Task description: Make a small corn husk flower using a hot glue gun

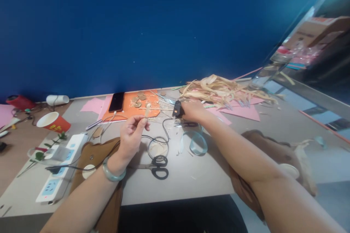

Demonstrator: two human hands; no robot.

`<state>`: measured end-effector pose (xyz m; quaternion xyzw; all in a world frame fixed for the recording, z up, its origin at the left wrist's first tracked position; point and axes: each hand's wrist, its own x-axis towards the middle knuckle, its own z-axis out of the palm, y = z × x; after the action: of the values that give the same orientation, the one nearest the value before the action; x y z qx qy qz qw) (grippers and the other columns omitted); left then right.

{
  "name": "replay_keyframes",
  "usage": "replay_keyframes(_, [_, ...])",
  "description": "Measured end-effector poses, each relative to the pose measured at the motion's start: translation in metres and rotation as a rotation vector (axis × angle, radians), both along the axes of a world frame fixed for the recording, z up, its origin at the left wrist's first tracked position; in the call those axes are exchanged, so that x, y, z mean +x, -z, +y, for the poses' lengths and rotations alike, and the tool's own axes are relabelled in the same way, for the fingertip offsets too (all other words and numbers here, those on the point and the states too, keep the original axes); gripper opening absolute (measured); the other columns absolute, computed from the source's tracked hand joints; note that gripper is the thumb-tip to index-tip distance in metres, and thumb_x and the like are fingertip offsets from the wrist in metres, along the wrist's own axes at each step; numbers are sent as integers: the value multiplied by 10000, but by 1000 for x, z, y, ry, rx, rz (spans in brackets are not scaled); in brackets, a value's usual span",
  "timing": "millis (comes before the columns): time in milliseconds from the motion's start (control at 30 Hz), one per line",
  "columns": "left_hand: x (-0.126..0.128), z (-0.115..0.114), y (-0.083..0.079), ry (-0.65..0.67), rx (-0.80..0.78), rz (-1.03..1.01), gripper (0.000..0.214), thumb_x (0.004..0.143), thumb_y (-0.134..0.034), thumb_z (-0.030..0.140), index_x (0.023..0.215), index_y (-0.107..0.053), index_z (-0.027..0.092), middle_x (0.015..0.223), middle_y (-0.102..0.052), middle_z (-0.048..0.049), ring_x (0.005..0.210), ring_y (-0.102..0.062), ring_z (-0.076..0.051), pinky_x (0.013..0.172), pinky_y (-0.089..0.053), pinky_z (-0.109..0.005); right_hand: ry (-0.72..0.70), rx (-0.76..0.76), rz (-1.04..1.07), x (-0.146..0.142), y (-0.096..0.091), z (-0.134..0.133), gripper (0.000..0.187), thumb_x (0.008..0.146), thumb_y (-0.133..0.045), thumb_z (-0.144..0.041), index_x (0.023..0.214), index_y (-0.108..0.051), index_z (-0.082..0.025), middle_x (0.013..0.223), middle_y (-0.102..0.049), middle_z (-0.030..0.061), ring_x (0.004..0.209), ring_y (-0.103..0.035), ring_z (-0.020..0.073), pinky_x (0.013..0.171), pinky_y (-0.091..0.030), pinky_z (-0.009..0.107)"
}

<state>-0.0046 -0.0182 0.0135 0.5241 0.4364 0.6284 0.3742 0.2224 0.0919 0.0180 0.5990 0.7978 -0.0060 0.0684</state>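
My left hand (133, 135) is raised over the table's middle, thumb and fingers pinched on a small pale strip (147, 110) that stands upright with a whitish tip. A thin pale stick crosses behind it. Farther right, my right hand (191, 110) is curled against a small black device (177, 109); most of its fingers are hidden. A thin black cord (166, 131) loops on the table between the hands. Below them lie black-handled scissors (160, 169) and a curl of light blue ribbon (198, 143). Another dark-handled tool (188, 124) rests under my right hand.
A heap of dried husk strips (218, 89) lies on pink paper (243, 111). A phone (116, 102) and round discs (140, 96) sit on an orange sheet (128, 114). Leftward are a power strip (58, 174) and paper cup (54, 122). A blue panel (136, 36) stands behind.
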Motion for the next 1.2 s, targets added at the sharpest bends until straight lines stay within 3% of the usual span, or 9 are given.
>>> replay_keyframes(167, [-1,1,3,22,-35,-48,205,809,-662,352,828,-605,156,688,-652,-7,405,-459,-41,391,-362,-178,-15,39,20,2,0,1,372,727,-611,-227,1077,-596,-102,1060,-676,191,1010,-619,292,808,-434,326])
replay_keyframes(333, [-1,4,5,-7,-1,-33,187,813,-656,338,832,-617,156,678,-645,-7,471,-517,-63,462,-430,-190,17,131,74,4,-9,-4,368,779,-550,-249,1126,-539,-126,1052,-670,169,954,-628,290,747,-429,325])
replay_keyframes(433, [-1,5,4,-21,10,-37,190,814,-654,339,836,-616,154,667,-639,-3,501,-544,-74,514,-458,-206,77,209,239,4,-18,-5,353,787,-555,-266,1123,-533,-159,977,-685,131,876,-638,274,702,-418,312])
replay_keyframes(567, [0,6,3,-48,2,-51,208,807,-659,348,835,-616,147,665,-639,-3,501,-548,-75,533,-461,-216,62,283,673,2,-33,-11,282,842,-538,-367,1031,-555,-158,821,-663,88,712,-602,215,624,-411,294])
replay_keyframes(667, [1,6,3,-40,1,-49,207,815,-651,349,844,-617,146,682,-641,-8,508,-549,-74,524,-451,-215,-146,47,1063,2,-44,-23,317,913,-449,-442,831,-558,-155,571,-537,11,520,-494,138,533,-388,269])
replay_keyframes(767, [1,6,5,-33,26,-67,210,809,-659,353,852,-617,152,683,-638,-4,501,-544,-74,516,-450,-218,-361,-251,1290,4,-51,-39,367,933,-425,-477,841,-563,-150,532,-488,-19,459,-447,105,464,-359,248])
replay_keyframes(900, [1,6,7,-32,52,-71,201,818,-652,351,854,-619,156,685,-640,-5,504,-547,-75,524,-460,-221,-508,-284,1279,4,-54,-56,283,903,-522,-443,919,-569,-164,608,-513,-13,496,-476,103,456,-375,238])
replay_keyframes(1200, [3,5,13,-17,69,-74,171,837,-634,336,862,-621,166,713,-636,2,516,-559,-72,543,-476,-224,-545,-113,944,1,-55,-63,312,925,-470,-426,999,-619,-163,706,-569,24,603,-511,139,530,-422,251])
